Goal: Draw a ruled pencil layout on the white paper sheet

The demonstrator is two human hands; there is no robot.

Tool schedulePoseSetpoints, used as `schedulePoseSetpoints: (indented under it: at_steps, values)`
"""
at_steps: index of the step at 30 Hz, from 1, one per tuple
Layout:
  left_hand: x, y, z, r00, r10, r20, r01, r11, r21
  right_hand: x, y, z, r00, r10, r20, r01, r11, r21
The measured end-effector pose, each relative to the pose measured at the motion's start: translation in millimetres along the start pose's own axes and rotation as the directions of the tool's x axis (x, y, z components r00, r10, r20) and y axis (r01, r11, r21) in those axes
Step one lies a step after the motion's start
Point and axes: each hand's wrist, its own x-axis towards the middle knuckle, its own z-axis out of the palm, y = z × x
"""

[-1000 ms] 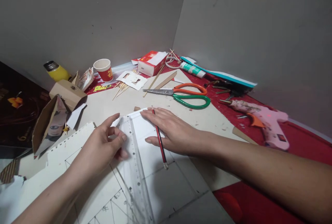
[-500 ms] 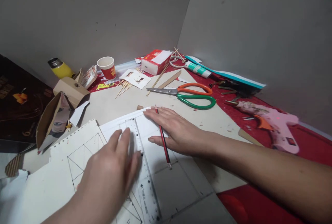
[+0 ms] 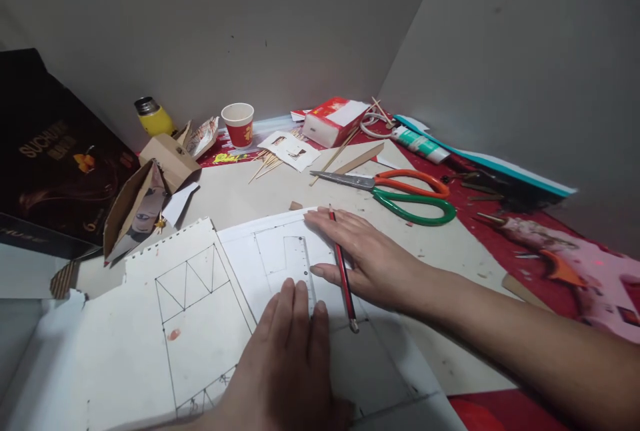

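The left hand (image 3: 287,358) had slid down along the ruler (image 3: 300,271) since the earlier frame and now lay flat on its near end, fingers together; the right hand (image 3: 370,261) rested flat on the white sheet (image 3: 240,264) just beside it, fingers spread, a pencil (image 3: 343,271) tucked between two of them; scissors (image 3: 400,188) lay apart on the worktop (image 3: 235,191); with only the near end pinned, the clear ruler could pivot and skew a line.
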Motion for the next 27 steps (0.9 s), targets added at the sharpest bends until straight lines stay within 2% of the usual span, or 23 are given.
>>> schedulePoseSetpoints:
  at_steps: [2,5,9,13,16,20,25,27]
  values:
    - [-3,1,4.7,0.999,0.032,-0.039,-0.031,0.999,0.02,0,1,-1,1.0,-0.003,0.006,0.003,1.0,-0.007]
    - [-7,2,8.9,0.975,0.064,-0.212,-0.047,0.995,0.089,-2,3,-1,1.0,-0.026,0.006,0.026,1.0,-0.014]
    - [-7,13,8.5,0.895,0.013,-0.447,0.054,0.989,0.138,-6,7,0,0.997,-0.058,-0.043,0.059,0.998,0.004]
    - [-5,22,15.0,0.8,-0.004,-0.599,0.123,0.98,0.157,-10,13,3,0.996,-0.028,-0.083,0.029,0.999,0.016]
    - [-7,25,21.4,0.778,0.026,-0.628,0.085,0.985,0.147,-11,12,4,0.994,0.006,-0.113,-0.002,0.999,0.039]
    - [-9,28,20.2,0.822,0.054,-0.567,0.027,0.991,0.134,-10,5,-1,0.987,-0.004,-0.158,0.018,0.996,0.09]
    - [-8,29,8.2,0.811,-0.052,-0.583,0.105,0.993,0.059,-10,-4,-7,0.976,-0.044,-0.214,0.073,0.988,0.133]
    - [-8,27,3.0,0.843,-0.058,-0.536,0.11,0.992,0.067,-9,-8,-9,0.974,-0.078,-0.213,0.108,0.985,0.134]
